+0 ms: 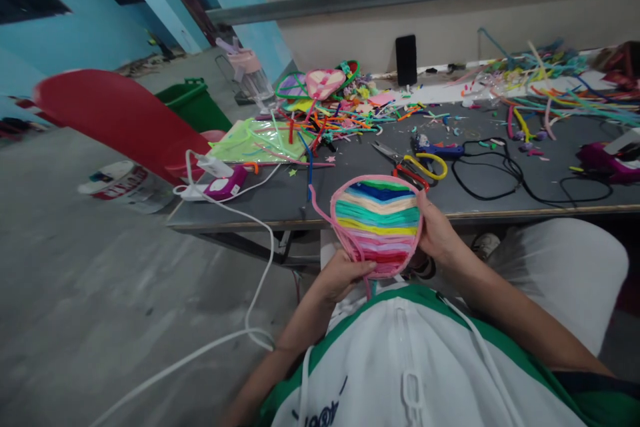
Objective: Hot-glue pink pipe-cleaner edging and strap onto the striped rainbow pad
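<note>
Between my two hands is a rounded craft panel (377, 217) made of pipe cleaners, with bands of green, blue, cream, teal, yellow, pink and red inside a pink rim. My left hand (345, 273) grips its lower left edge, thumb on the front. At the upper right edge my right hand (434, 225) is closed on the rim; some of its fingers are hidden behind the panel. A loose pink pipe cleaner (319, 205) sticks out from the left side. Just beyond the panel lie scissors (397, 157) with red handles and a yellow-handled pair (427, 165) on the grey table (300, 210).
A glue gun (437, 148) with a black cable (517, 177) lies to the right. Pipe cleaners (345, 121) are heaped at the back. A phone (406, 60) leans on the wall. A white-corded power strip (223, 183) sits left, beside a red chair (120, 120).
</note>
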`<action>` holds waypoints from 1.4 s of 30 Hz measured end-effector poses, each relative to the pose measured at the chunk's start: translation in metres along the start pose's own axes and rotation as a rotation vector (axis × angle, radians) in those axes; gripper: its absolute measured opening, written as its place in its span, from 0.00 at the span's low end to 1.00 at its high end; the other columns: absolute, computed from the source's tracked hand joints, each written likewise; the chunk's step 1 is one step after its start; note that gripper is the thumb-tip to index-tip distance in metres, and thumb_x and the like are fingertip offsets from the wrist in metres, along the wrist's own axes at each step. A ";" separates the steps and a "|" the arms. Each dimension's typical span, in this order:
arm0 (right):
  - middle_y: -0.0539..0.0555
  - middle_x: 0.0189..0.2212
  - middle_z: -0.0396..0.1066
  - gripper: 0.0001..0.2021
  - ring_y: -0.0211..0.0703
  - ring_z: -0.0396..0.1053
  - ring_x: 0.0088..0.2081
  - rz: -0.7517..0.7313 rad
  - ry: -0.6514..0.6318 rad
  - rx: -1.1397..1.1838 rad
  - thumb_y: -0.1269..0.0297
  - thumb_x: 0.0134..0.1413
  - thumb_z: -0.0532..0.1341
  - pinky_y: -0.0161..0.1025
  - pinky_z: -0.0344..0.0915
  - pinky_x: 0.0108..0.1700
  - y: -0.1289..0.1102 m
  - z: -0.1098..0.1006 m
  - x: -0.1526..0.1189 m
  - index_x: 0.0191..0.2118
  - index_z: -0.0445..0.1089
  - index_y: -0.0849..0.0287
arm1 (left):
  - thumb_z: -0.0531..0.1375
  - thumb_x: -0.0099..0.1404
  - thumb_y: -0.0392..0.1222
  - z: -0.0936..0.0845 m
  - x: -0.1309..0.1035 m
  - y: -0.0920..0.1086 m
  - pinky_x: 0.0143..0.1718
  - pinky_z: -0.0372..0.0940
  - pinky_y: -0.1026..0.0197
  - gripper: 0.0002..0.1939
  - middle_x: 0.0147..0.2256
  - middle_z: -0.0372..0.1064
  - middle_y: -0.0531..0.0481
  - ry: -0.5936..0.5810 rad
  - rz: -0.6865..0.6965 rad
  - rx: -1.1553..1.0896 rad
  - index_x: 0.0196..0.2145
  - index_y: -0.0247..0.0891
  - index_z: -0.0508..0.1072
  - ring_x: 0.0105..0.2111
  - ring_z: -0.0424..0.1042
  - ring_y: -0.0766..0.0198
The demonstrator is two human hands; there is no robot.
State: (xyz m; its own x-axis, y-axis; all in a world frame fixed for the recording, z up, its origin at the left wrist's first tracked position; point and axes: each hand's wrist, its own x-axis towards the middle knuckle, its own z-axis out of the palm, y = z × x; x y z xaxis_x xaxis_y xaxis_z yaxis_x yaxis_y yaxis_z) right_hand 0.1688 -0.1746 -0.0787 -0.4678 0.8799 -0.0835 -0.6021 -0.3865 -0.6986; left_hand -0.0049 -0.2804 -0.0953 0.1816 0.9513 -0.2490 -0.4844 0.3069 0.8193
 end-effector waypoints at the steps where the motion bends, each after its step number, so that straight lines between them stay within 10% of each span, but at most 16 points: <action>1: 0.54 0.45 0.77 0.19 0.51 0.70 0.53 -0.014 0.000 -0.011 0.48 0.57 0.60 0.50 0.66 0.56 0.001 0.000 0.000 0.47 0.73 0.55 | 0.73 0.46 0.36 0.001 -0.001 0.000 0.51 0.68 0.45 0.23 0.43 0.77 0.37 -0.020 -0.013 0.006 0.42 0.32 0.78 0.47 0.74 0.45; 17: 0.56 0.44 0.78 0.19 0.52 0.73 0.50 -0.052 0.033 -0.033 0.50 0.56 0.62 0.51 0.67 0.55 -0.005 0.001 0.000 0.47 0.73 0.57 | 0.70 0.50 0.34 -0.003 -0.010 0.012 0.49 0.68 0.53 0.29 0.46 0.75 0.45 0.056 0.077 0.028 0.51 0.41 0.71 0.46 0.74 0.54; 24: 0.55 0.39 0.80 0.15 0.54 0.73 0.50 -0.044 0.046 -0.069 0.52 0.54 0.64 0.53 0.67 0.54 -0.012 0.009 -0.008 0.41 0.75 0.56 | 0.64 0.61 0.49 -0.046 -0.023 0.029 0.38 0.70 0.60 0.17 0.39 0.77 0.41 -0.016 -0.091 0.329 0.44 0.36 0.76 0.35 0.76 0.59; 29: 0.55 0.38 0.80 0.15 0.54 0.75 0.48 0.019 0.060 -0.098 0.52 0.54 0.64 0.53 0.68 0.53 -0.008 0.011 -0.007 0.41 0.75 0.57 | 0.62 0.62 0.50 -0.048 -0.013 0.067 0.47 0.68 0.59 0.21 0.48 0.74 0.41 0.425 0.453 0.490 0.50 0.38 0.74 0.46 0.74 0.56; 36: 0.55 0.37 0.80 0.14 0.54 0.74 0.48 0.049 0.064 -0.090 0.53 0.53 0.65 0.53 0.68 0.53 -0.009 0.016 -0.006 0.40 0.75 0.57 | 0.56 0.67 0.44 -0.012 0.033 0.102 0.59 0.57 0.57 0.17 0.53 0.71 0.46 0.122 0.731 1.031 0.52 0.42 0.74 0.55 0.67 0.57; 42: 0.55 0.37 0.80 0.14 0.55 0.73 0.49 0.048 0.087 -0.092 0.52 0.53 0.65 0.53 0.67 0.54 -0.012 0.017 -0.007 0.39 0.76 0.57 | 0.56 0.66 0.43 -0.019 0.048 0.095 0.53 0.63 0.57 0.16 0.48 0.75 0.46 0.142 0.759 1.030 0.49 0.40 0.76 0.49 0.72 0.56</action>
State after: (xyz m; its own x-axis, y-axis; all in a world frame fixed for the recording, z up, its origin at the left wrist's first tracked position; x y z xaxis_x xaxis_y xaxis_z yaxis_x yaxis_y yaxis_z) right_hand 0.1684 -0.1810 -0.0578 -0.4343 0.8832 -0.1770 -0.5167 -0.4052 -0.7542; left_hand -0.0590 -0.2048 -0.0393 0.0294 0.8916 0.4518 0.4668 -0.4120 0.7825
